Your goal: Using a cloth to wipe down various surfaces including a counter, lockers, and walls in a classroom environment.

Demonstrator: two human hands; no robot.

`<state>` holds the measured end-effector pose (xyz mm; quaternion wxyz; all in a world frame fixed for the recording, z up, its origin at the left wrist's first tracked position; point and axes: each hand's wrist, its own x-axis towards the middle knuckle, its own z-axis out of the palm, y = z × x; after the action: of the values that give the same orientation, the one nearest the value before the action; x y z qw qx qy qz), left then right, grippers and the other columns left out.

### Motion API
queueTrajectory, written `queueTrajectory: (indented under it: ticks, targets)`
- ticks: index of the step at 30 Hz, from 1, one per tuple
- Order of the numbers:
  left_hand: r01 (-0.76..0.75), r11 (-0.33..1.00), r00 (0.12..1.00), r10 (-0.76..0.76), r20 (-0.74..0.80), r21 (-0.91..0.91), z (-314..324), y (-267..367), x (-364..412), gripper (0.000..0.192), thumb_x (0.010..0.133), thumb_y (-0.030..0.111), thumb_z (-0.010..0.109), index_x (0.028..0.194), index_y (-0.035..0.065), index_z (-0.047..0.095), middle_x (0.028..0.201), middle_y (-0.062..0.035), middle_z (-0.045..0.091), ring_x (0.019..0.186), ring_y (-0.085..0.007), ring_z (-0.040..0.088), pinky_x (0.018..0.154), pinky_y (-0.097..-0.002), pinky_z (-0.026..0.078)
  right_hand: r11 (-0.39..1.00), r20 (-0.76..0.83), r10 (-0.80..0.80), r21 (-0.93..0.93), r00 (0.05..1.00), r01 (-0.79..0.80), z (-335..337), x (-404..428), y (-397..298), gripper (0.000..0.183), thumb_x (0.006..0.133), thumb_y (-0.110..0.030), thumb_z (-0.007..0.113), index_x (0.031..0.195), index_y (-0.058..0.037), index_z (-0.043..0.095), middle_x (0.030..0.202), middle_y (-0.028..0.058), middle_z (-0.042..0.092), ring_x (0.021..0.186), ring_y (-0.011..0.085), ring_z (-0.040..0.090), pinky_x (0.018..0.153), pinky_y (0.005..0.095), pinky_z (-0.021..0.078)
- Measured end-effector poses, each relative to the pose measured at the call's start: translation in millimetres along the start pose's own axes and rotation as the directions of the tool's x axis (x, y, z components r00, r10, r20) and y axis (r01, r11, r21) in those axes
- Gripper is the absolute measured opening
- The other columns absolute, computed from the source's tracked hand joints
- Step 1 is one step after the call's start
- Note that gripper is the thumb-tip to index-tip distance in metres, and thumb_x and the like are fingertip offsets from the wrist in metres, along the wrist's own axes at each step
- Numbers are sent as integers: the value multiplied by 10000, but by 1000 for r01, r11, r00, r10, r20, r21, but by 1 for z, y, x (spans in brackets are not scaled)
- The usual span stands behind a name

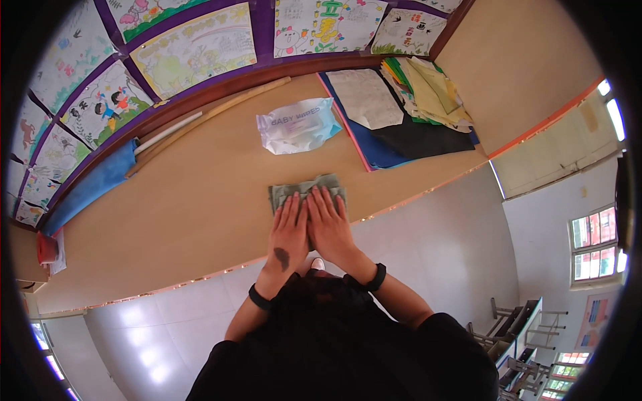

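A folded grey-green cloth lies on the wooden countertop near its front edge. My left hand and my right hand rest flat on it side by side, fingers stretched forward and thumbs close together. Neither hand visibly grips the cloth; the palms hide its near part. Beyond the fingertips sits a white and light-blue soft pack of baby wipes. A dark band is on each wrist.
Dark blue and black sheets with stacked papers lie at the back right. Along the display board are a wooden stick, a white rod and blue cloth. A red container stands far left.
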<state>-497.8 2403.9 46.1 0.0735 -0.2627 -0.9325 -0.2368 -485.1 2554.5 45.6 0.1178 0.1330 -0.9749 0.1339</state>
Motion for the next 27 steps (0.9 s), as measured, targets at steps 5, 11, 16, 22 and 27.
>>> queueTrajectory:
  ticks: [5,11,16,22,27]
  targets:
    - [193,980,980,-190,-63,38,-38,-39,-33,534,941,117,546,1457,-8,491,1574,-211,412,1464,-379,380,1198,-499,303,991,-11,-128,33,992,128,23,29,-63,557,919,-219,554,1413,34,512,1557,211,423,1473,377,364,1199,553,246]
    - [323,946,939,-315,-139,33,-54,-60,-55,564,936,130,532,1466,-51,459,1540,-290,418,1440,-445,387,1186,-552,290,955,23,-268,138,963,263,26,55,-98,530,961,-252,526,1416,19,516,1550,194,440,1481,353,358,1199,538,257]
    - [309,949,945,-297,-138,71,-55,-61,-52,574,932,142,536,1464,-56,456,1543,-291,413,1435,-459,386,1186,-557,286,950,9,-273,157,962,268,27,55,-98,523,958,-252,528,1406,18,528,1543,190,451,1478,352,362,1201,529,261]
    - [337,935,939,-323,-120,113,-46,-54,-47,584,950,183,524,1474,-63,444,1564,-285,385,1460,-445,353,1207,-541,250,950,-75,-276,133,958,284,38,49,-87,517,930,-222,541,1390,14,548,1528,181,471,1465,334,389,1196,509,274]
    - [405,898,911,-379,-164,170,-20,-12,-21,625,951,231,540,1487,-67,420,1568,-291,370,1469,-441,335,1215,-538,231,895,-144,-383,188,913,405,25,47,-40,537,920,-223,537,1394,29,547,1507,190,496,1445,332,412,1207,502,269]
